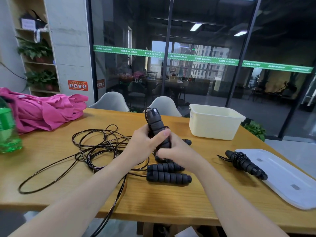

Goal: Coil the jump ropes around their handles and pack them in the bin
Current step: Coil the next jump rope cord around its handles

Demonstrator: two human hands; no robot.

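My left hand [145, 142] grips a pair of black foam jump-rope handles [156, 124] held upright above the table. My right hand [172, 149] curls around their lower part, its fingers blurred. Loose black rope [95, 147] lies tangled on the wood to the left and trails off the front edge. Two more black handles [168, 173] lie side by side under my hands. A coiled jump rope [244, 164] rests on the edge of the white lid. The cream plastic bin [215, 127] stands at the far right with nothing visible in it.
A white lid [282, 178] lies at the right edge of the wooden table [171, 202]. Pink clothing [46, 113] is piled at the back left, and a green bottle [7, 129] stands at the left edge. Two grey chairs [164, 106] face the far side.
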